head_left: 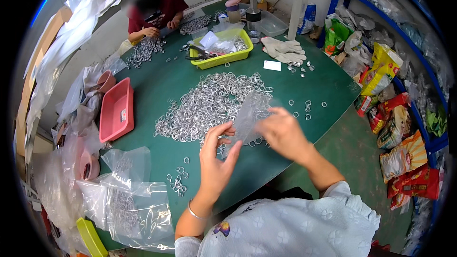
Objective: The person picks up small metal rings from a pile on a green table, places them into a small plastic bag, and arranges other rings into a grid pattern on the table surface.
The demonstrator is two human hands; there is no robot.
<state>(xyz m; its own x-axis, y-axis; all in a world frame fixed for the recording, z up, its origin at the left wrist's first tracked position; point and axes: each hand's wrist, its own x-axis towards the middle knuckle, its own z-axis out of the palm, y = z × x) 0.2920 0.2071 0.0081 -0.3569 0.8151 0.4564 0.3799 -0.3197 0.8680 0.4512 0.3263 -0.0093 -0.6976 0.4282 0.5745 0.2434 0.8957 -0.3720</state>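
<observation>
A clear plastic bag (246, 116) stands up in front of me, over the near side of a wide heap of silver metal rings (204, 107) on the green table. My left hand (215, 154) holds the bag low down, its thumb and curved fingers around the film. The exact pinch is hard to see. On the bag's other side is my right hand (284, 135), with bent fingers smeared by motion; whether it grips the film is unclear. Several loose rings (178, 185) lie left of my left forearm, and several others (307, 109) lie right of the heap.
Filled clear bags (126, 209) lie at the near left, below a pink tray (117, 109). A yellow-green basket (221, 50), gloves (284, 50) and a white card (272, 65) are farther back. A co-worker (156, 14) sits across the table. Blue shelving (419, 66) stands right.
</observation>
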